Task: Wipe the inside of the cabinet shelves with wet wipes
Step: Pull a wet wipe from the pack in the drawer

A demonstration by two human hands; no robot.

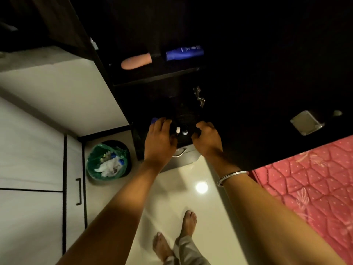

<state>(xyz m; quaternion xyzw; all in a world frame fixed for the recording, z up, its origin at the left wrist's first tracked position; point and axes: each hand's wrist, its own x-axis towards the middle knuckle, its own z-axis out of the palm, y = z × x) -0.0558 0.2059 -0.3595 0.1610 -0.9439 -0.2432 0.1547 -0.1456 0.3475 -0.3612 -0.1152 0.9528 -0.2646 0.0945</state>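
Observation:
The dark wooden cabinet (122,104) stands open in front of me. My left hand (158,139) and my right hand (207,139) reach onto its lower shelf, a hand's width apart. Each hand curls its fingers round one side of a dark container (186,119) whose outline is lost in shadow. Between the hands, small bottles stand in it, one with a white cap (178,129). A blue item (154,120) peeks out past my left fingertips. No wet wipe is visible in either hand.
The shelf above holds a pink tube (136,62) and a blue bottle (184,52). Keys (199,96) hang in the cabinet. A drawer with a metal handle (180,152) sits below my hands. A green-lined bin (108,160) with used wipes stands left; a pink mattress (305,184) lies right.

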